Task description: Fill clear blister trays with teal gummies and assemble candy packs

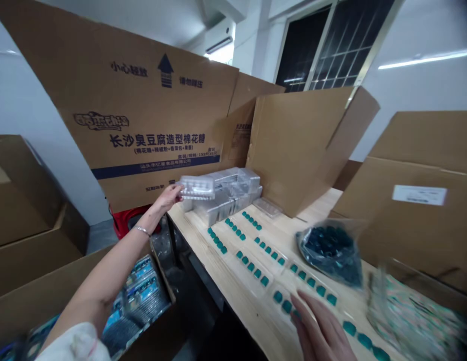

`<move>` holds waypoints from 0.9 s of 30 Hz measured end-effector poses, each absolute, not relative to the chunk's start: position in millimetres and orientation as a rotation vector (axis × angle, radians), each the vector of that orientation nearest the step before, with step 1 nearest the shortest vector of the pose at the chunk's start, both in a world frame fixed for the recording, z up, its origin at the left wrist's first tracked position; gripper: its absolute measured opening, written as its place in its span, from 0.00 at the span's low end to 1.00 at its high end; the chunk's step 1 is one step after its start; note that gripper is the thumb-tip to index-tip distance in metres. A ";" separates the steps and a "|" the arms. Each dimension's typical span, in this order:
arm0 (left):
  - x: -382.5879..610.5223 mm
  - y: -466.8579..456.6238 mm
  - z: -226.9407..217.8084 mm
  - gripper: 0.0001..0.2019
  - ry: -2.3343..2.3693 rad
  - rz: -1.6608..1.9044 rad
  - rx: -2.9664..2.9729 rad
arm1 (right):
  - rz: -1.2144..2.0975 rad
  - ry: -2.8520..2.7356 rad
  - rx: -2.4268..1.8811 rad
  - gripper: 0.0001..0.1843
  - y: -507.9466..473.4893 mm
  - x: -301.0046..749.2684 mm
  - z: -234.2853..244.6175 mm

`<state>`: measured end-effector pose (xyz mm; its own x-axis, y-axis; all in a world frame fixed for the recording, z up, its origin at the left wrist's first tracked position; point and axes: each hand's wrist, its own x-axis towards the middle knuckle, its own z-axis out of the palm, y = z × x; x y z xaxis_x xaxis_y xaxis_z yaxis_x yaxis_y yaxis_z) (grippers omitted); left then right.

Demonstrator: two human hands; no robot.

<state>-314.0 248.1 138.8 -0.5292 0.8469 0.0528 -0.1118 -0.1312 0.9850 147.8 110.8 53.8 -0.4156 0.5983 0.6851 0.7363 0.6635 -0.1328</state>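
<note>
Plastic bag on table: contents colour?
The plastic bag holds dark teal pieces, best seen in the head view.

- The left hand [163,198] had free air above the wooden table [233,296], but the stacked clear plastic trays [221,193] blocked its way forward.
- The bag of dark pieces [329,253] stood just ahead of the right hand [321,328].
- An upright cardboard sheet [282,150] walled off the far side.

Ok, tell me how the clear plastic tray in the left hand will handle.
The clear plastic tray looks thin-walled, so probably light, flexible. Its glossy surface may be slippery. It looks empty, so it likely tips easily.
</note>
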 end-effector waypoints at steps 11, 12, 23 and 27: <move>-145.0 161.7 104.0 0.16 0.996 1.136 1.018 | -0.291 -2.135 -0.959 0.15 113.3 66.0 84.2; -136.2 158.2 98.3 0.19 0.971 1.206 1.011 | -0.233 -2.057 -0.998 0.15 109.4 70.1 80.9; -40.8 113.6 46.9 0.49 0.710 1.353 0.699 | 0.138 -1.841 -1.218 0.18 79.4 70.1 54.8; -45.9 108.1 48.5 0.39 0.743 1.285 0.701 | 0.132 -1.941 -1.144 0.20 71.0 78.1 53.4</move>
<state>-45.9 108.1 48.5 0.1246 0.9878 -0.0934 -0.5739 0.1486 0.8053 78.1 71.0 53.4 -0.2141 0.7572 0.6171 0.6668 0.5749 -0.4741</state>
